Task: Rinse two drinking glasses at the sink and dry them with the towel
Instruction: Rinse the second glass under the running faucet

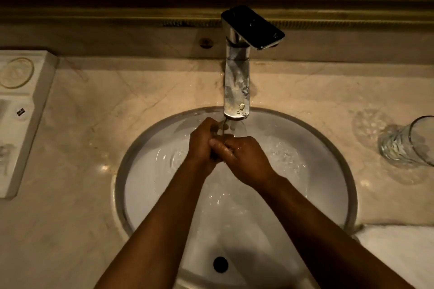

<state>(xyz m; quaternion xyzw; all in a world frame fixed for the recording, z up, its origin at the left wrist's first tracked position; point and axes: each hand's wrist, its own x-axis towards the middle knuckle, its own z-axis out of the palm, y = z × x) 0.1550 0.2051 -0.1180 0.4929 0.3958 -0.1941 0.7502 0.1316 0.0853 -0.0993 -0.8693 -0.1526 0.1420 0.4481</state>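
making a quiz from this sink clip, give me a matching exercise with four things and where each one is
Things:
1. drinking glass
2. towel
3. white tray
4. hands

Places:
a. under the faucet, over the basin
b. counter, far left
c. counter, far right, past the sink rim
d. near right corner, beside the basin

Pairs: 1-c, 2-d, 3-b, 4-a

A clear drinking glass (409,142) stands right of the sink (328,206) (white towel (399,251) nearby).
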